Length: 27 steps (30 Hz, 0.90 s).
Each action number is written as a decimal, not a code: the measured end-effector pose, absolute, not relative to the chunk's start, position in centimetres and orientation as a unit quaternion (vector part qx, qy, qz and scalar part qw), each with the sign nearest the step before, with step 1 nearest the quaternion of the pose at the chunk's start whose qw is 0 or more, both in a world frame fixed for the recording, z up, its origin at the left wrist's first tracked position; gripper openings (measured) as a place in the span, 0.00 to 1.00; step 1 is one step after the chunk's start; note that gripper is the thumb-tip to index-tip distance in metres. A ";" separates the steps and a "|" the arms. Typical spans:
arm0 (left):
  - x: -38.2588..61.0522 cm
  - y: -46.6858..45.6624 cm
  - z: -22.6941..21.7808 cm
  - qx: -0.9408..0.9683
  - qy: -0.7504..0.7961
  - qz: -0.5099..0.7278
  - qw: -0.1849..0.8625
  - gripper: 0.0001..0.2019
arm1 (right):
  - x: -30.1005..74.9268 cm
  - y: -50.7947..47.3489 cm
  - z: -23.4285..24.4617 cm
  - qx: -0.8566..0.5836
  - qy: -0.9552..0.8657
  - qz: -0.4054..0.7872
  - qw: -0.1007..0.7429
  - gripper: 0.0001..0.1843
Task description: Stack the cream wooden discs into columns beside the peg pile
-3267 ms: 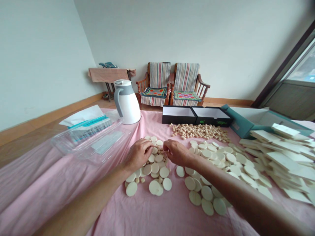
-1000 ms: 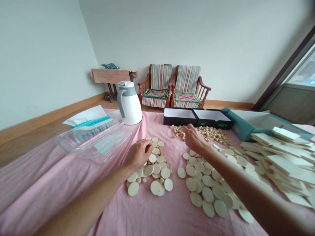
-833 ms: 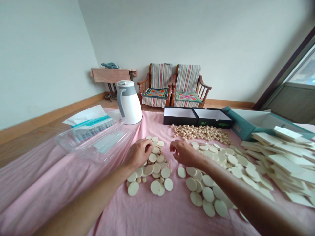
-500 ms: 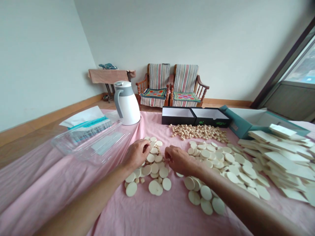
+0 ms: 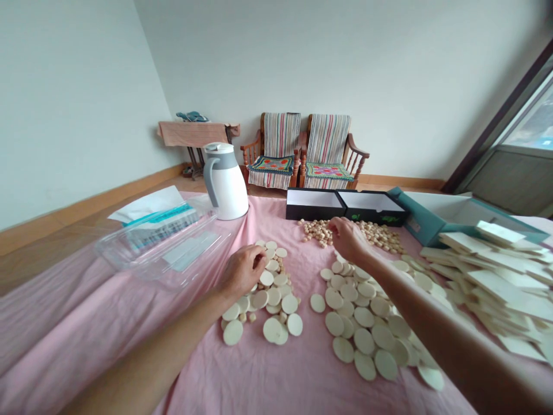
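The little wooden balls sit in a heap just in front of the black box. The right hand is at them, fingers bent; I can't tell if it pinches one. A soft pinch at the heap's edge should keep the rest from rolling. Nearer than the box, round discs lie under the right arm, so lifting it high seems wise. The left hand curls nearer than the box, to its left; I can't tell if it holds anything.

The right hand is ahead of the curled left hand.
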State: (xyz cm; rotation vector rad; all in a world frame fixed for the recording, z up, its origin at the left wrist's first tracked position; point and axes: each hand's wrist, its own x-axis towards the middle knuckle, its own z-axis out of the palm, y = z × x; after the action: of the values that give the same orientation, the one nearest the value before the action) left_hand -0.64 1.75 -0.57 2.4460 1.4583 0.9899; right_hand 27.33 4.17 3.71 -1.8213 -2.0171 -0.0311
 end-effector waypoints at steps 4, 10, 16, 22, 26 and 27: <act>-0.6 1.7 -0.4 0.811 0.483 0.324 0.064 0.05 | 23.7 0.3 3.4 -0.542 -0.809 0.129 0.191 0.13; -0.6 1.8 -0.5 0.811 0.487 0.319 0.060 0.04 | 20.6 -4.0 3.3 -0.450 -0.853 0.219 0.146 0.11; -0.6 1.7 -0.5 0.812 0.484 0.321 0.062 0.05 | 19.7 -5.3 2.2 -0.465 -0.859 0.179 0.119 0.11; -0.6 1.7 -0.5 0.812 0.480 0.325 0.063 0.05 | 21.9 -2.0 2.8 -0.515 -0.837 0.131 0.134 0.14; -0.7 1.7 -0.5 0.811 0.479 0.330 0.066 0.05 | 25.4 2.2 3.5 -0.622 -0.772 0.030 0.127 0.12; -0.7 1.7 -0.5 0.810 0.479 0.331 0.066 0.05 | 26.0 3.0 3.6 -0.640 -0.757 0.015 0.132 0.12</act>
State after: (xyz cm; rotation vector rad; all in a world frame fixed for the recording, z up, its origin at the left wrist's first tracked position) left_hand -0.67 1.70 -0.50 2.4439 1.4444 0.9992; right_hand 26.04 3.00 3.63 -1.8572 -2.1970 0.0431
